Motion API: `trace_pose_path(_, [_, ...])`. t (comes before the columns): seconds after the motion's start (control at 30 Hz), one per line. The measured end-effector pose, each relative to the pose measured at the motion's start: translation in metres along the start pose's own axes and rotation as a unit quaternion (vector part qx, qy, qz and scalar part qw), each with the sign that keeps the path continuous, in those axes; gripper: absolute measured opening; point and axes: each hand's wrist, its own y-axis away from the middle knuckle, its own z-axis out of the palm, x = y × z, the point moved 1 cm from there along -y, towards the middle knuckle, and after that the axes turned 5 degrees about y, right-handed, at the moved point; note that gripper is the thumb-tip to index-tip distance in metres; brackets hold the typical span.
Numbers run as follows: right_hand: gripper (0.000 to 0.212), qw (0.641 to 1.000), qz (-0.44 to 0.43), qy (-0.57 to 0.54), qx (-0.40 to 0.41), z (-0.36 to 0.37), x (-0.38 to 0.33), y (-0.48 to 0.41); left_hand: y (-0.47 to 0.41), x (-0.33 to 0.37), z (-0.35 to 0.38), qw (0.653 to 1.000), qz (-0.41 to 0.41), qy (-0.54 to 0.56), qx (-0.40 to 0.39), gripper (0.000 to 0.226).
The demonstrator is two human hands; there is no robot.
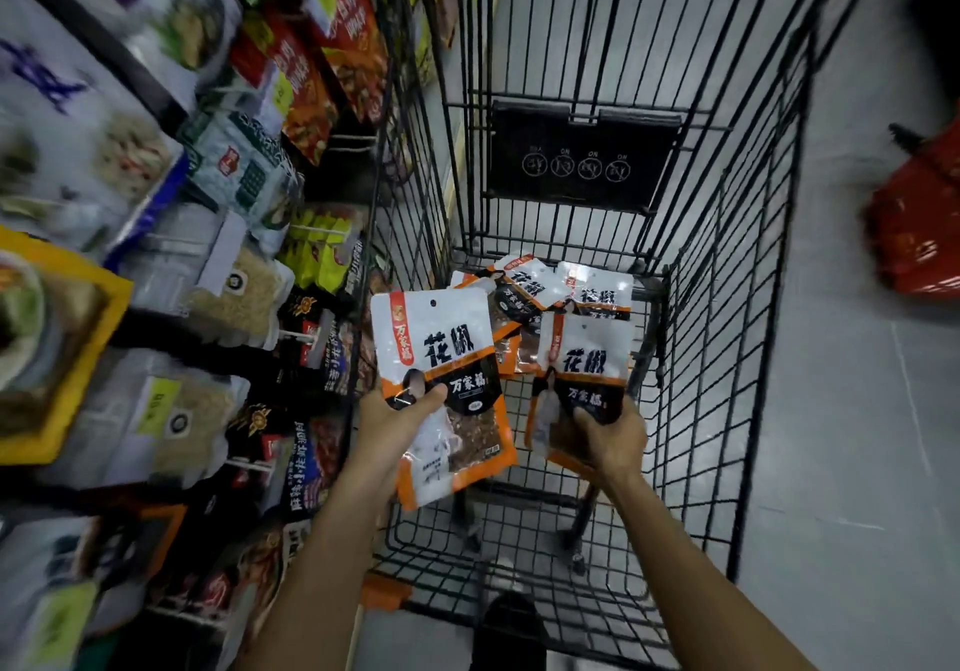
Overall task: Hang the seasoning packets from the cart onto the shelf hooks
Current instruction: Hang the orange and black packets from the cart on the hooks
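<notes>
Left packet, right packet: long axes near upright, hole ends up

Shelf goods blurred; lower cart packets half-hidden.

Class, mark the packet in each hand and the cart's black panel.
left packet [449,348], head view: on its black lettering.
right packet [584,361], head view: on its black lettering.
panel [540,132], head view: on the plain part above its icons.
</notes>
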Motion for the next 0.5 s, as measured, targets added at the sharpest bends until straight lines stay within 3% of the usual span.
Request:
trace_pose_path(0.1, [0.029, 0.996, -0.046, -0.041, -0.057, -0.032, -0.029, 0.027, 0.039, 0.022, -0.011, 1.000, 0.025, 0.011, 0.011, 0.047])
trace_pose_path(0.2, [0.028, 0.984, -0.088, -0.068, -0.136, -0.064, -0.062, 0.056, 0.088, 0.042, -0.031, 0.997, 0.074, 0.022, 0.028, 0.023])
trace_pose_path(0.27, [0.032, 0.971, -0.118, -0.073, -0.193, -0.083, -0.083, 0.077, 0.128, 0.053, -0.046, 0.991, 0.114, 0.042, 0.048, 0.033])
trace_pose_path(0.5, [0.044, 0.887, -0.260, -0.067, -0.375, -0.126, -0.154, 0.188, 0.287, 0.064, -0.122, 0.956, 0.236, 0.095, 0.147, 0.029])
